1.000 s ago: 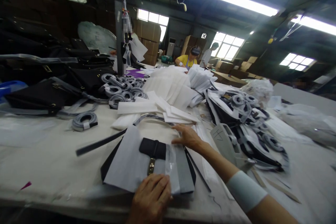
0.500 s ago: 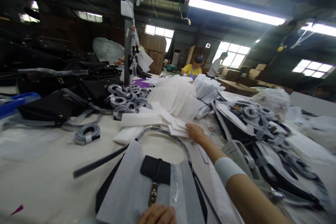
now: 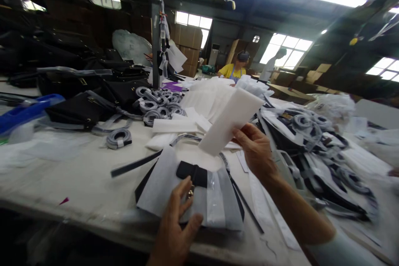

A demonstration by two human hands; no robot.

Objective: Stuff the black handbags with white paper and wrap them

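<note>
A white foam sheet point(image 3: 230, 122) is pinched by its lower right edge in my right hand point(image 3: 257, 149), raised above the table. Below it lies a black handbag point(image 3: 143, 187) whose front is covered by a pale wrapping sheet point(image 3: 165, 187). The bag's black flap point(image 3: 191, 172) and a gold-coloured buckle point(image 3: 190, 193) show through the middle. My left hand point(image 3: 179, 220) hovers over the bag's front near the buckle, fingers spread, holding nothing. The bag's wrapped handle arches behind it, partly hidden by the foam sheet.
Coiled grey straps point(image 3: 158, 106) and stacked white foam sheets point(image 3: 204, 97) lie behind the bag. Black bags point(image 3: 77, 108) pile up at left, beside a blue object point(image 3: 28, 112). More wrapped straps point(image 3: 324, 166) crowd the right. A person in yellow point(image 3: 232, 70) is across the table.
My right hand has lifted a foam sheet from the stack and brought it nearer. My left hand has moved up the bag's front, its fingers now spread. The view has shifted.
</note>
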